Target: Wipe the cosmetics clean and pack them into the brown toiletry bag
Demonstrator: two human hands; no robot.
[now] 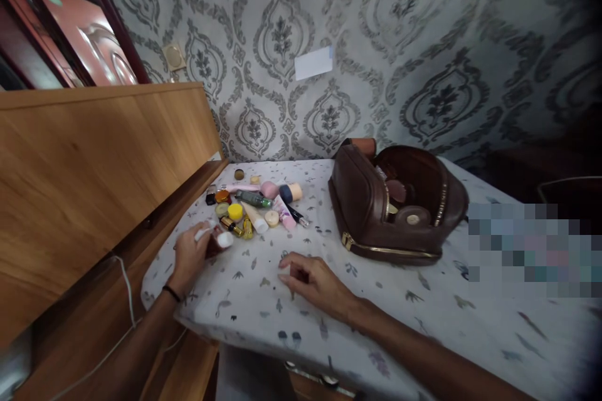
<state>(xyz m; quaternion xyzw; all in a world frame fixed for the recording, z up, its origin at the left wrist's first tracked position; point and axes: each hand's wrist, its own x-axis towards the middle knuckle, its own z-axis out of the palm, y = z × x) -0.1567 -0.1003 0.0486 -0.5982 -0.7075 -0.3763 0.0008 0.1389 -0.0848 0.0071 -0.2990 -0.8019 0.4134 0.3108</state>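
My left hand is closed round a small dark red bottle with a white cap, tilted low over the cloth. Just beyond it lies a cluster of cosmetics: a yellow-lidded jar, a gold-and-black tube, a green-capped bottle, a cream tube and a pink-and-white tube. My right hand hovers at the middle of the table, thumb and fingers apart, with nothing in it. To its right a brown cosmetic bag stands unzipped, several items showing inside.
A patterned white cloth covers the table. Wooden panelling rises along the left, with a white cable hanging beside it. Patterned wallpaper lies behind. A blurred-out patch hides something at the right.
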